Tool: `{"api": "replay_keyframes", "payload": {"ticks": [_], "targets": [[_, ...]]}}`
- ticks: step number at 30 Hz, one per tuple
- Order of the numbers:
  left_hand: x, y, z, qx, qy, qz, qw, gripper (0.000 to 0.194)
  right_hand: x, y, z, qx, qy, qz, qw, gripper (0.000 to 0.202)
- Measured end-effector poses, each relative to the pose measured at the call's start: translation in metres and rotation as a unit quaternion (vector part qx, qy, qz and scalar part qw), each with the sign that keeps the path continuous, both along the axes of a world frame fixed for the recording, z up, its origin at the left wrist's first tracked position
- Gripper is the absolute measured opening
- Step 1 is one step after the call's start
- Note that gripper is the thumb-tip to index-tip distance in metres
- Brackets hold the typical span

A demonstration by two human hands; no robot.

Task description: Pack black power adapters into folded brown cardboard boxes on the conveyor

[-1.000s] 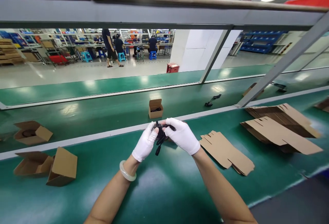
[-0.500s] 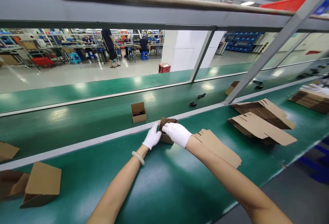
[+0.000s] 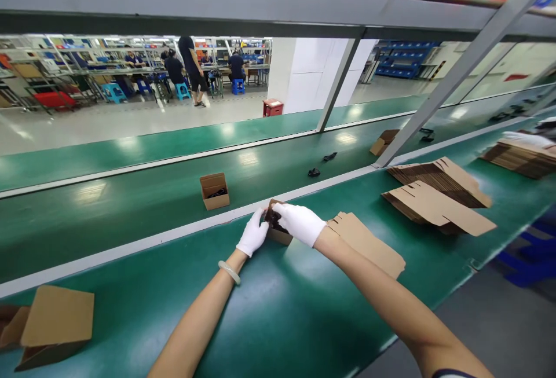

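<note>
A small open cardboard box [image 3: 281, 237] stands on the near green surface by the pale rail, with a dark, glossy item [image 3: 274, 219] in its mouth. My left hand [image 3: 253, 234], in a white glove, grips the box's left side. The gloved right hand [image 3: 299, 224] reaches over the top from the right, fingers bent down at the dark item; its fingertips are partly hidden. Just right of the box lie flat cardboard blanks [image 3: 369, 243]. On the belt beyond the rail sits another open box [image 3: 215, 193] with black contents.
Folded boxes [image 3: 58, 317] stand at the near left. Stacked cardboard blanks [image 3: 443, 207] lie at the right. Black pieces [image 3: 314, 172] and another open box [image 3: 384, 142] are on the belt. A slanted metal post [image 3: 460, 71] rises from the rail. People sit and stand in the background.
The open box on the belt has shifted left, and the black pieces there have also moved left. My hands stay at the small box; more of its dark content shows. The view has tilted slightly.
</note>
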State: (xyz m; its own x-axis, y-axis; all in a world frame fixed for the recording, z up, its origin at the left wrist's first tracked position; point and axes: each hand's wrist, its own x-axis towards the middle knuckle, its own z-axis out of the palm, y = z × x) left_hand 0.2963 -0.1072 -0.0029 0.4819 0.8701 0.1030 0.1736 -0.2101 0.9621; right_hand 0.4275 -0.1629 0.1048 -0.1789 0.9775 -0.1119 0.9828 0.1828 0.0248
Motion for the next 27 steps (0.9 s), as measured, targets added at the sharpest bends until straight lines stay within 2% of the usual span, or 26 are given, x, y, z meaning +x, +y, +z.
{"api": "replay_keyframes", "payload": {"ticks": [2, 5, 7, 10, 14, 18, 22, 25, 27], "targets": [[0.0, -0.002, 0.001, 0.002, 0.004, -0.001, 1.0, 0.048, -0.002, -0.006, -0.001, 0.028, -0.032, -0.039, 0.998, 0.028], [0.0, -0.002, 0.003, 0.003, 0.015, 0.002, 1.0, 0.048, -0.01, -0.007, -0.003, 0.024, -0.046, -0.02, 0.998, 0.027], [-0.001, -0.003, 0.004, 0.01, 0.017, 0.0, 1.0, 0.048, -0.014, -0.006, -0.005, -0.008, -0.03, -0.007, 0.999, 0.029], [-0.003, -0.003, 0.003, 0.021, 0.013, -0.005, 1.0, 0.049, -0.017, 0.001, -0.006, -0.068, -0.026, -0.026, 0.997, 0.032], [-0.002, -0.005, 0.001, 0.019, 0.006, -0.001, 1.0, 0.05, -0.022, 0.018, -0.008, -0.12, -0.042, -0.06, 0.99, 0.028], [0.0, -0.007, -0.002, -0.005, -0.024, 0.01, 1.0, 0.046, -0.029, 0.029, -0.006, -0.158, -0.053, -0.052, 0.985, 0.021], [0.003, -0.009, -0.003, 0.0, -0.016, 0.038, 0.999, 0.031, -0.025, 0.011, 0.007, -0.16, -0.04, -0.018, 0.986, 0.022], [0.006, -0.01, -0.002, 0.002, -0.009, 0.056, 0.998, 0.026, -0.02, -0.01, 0.015, -0.1, -0.028, -0.03, 0.994, 0.03], [0.008, -0.01, -0.001, 0.0, -0.008, 0.057, 0.998, 0.024, -0.021, -0.017, 0.017, -0.088, -0.033, -0.041, 0.995, 0.033]]}}
